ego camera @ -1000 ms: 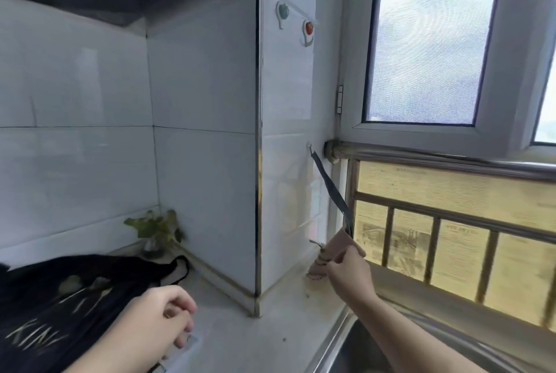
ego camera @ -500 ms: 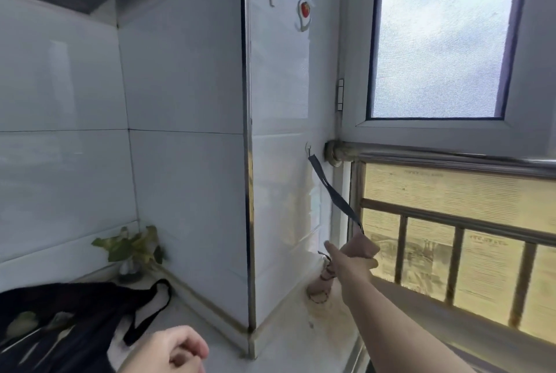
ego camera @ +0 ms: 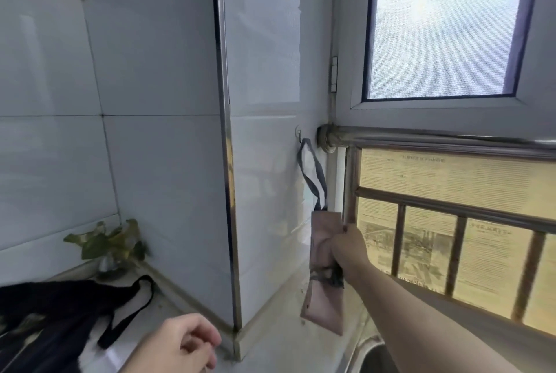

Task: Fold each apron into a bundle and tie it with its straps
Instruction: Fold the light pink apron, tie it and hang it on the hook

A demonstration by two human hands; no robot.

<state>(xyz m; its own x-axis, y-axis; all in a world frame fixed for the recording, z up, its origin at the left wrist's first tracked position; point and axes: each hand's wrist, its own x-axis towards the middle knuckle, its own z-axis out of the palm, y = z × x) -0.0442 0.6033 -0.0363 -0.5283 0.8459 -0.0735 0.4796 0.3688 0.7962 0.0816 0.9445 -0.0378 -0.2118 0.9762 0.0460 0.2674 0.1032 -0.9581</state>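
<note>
Pink apron bundle, previously bunched low, now hangs upright by grey strap; right hand fingers grip it. Left hand loosely curled, empty.

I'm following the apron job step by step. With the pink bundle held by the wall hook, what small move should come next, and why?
Probably let go. The right hand grips the pink bundle, already tied around its middle, its grey loop over the small hook. The black apron lies unfolded on the counter near the left hand, which holds nothing.
</note>
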